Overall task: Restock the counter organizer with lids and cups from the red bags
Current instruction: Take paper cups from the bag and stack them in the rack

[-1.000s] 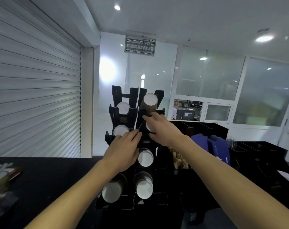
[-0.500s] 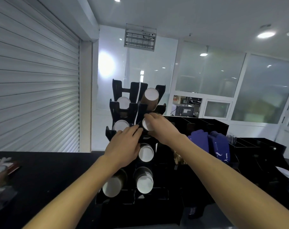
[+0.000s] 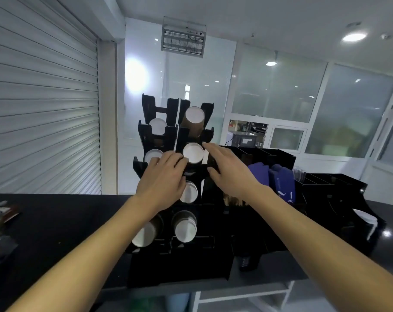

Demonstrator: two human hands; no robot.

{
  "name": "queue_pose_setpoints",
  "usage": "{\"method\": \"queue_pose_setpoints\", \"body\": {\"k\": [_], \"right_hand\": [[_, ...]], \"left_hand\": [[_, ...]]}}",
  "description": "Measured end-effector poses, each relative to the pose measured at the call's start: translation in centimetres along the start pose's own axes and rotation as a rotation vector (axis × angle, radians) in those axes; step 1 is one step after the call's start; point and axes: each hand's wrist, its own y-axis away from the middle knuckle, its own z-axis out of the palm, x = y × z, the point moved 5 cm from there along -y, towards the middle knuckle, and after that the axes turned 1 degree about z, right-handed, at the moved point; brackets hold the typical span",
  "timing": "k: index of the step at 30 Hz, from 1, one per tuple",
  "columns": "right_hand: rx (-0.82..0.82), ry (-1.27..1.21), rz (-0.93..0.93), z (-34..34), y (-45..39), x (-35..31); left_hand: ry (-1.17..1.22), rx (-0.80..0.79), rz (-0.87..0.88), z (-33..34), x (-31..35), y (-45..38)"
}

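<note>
On the black counter a black organizer is stood, with brown cups held on their sides in stacked slots. The left hand is laid against a middle slot, grip released. The right hand is spread beside the middle right cup, grip released, nothing grasped. Behind, blue packs are seen.
</note>
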Motion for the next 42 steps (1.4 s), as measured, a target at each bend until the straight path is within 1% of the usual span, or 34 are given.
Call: {"method": "queue_pose_setpoints", "body": {"k": [3, 7, 10, 14, 20, 25, 29, 34, 38, 42], "right_hand": [[0.001, -0.013, 0.04, -1.3, 5.0, 1.3], [-0.058, -0.005, 0.112, -1.8, 12.1, 4.5], [-0.116, 0.01, 0.164, -1.8, 18.3, 7.6], [-0.184, -0.006, 0.278, -2.9, 28.7, 11.7], [-0.211, -0.005, 0.513, -7.5, 47.0, 17.6], [-0.259, -0.023, 0.717, -10.6, 62.1, 21.7], [-0.247, -0.043, 0.882, -13.6, 71.3, 23.4], [-0.165, -0.06, 1.065, -18.3, 81.1, 24.5], [-0.141, -0.011, 1.209, -21.1, 87.9, 25.6], [-0.112, 0.058, 1.321, -23.8, 93.4, 27.2]], "left_hand": [[0.06, -0.022, 0.035, -0.2, 4.0, 0.7], [0.121, -0.126, 0.054, 1.2, 10.6, 1.6], [0.185, -0.164, 0.065, 2.0, 16.3, 2.8], [0.262, -0.263, 0.1, 2.9, 26.3, 5.4], [0.351, -0.392, 0.222, 3.2, 43.4, 9.7], [0.409, -0.499, 0.346, 3.0, 56.8, 12.9], [0.441, -0.568, 0.477, 2.8, 65.8, 15.1], [0.487, -0.624, 0.667, 3.0, 76.5, 16.6], [0.554, -0.639, 0.806, 3.0, 84.7, 18.0], [0.688, -0.637, 0.903, 2.7, 92.5, 18.7]]}}
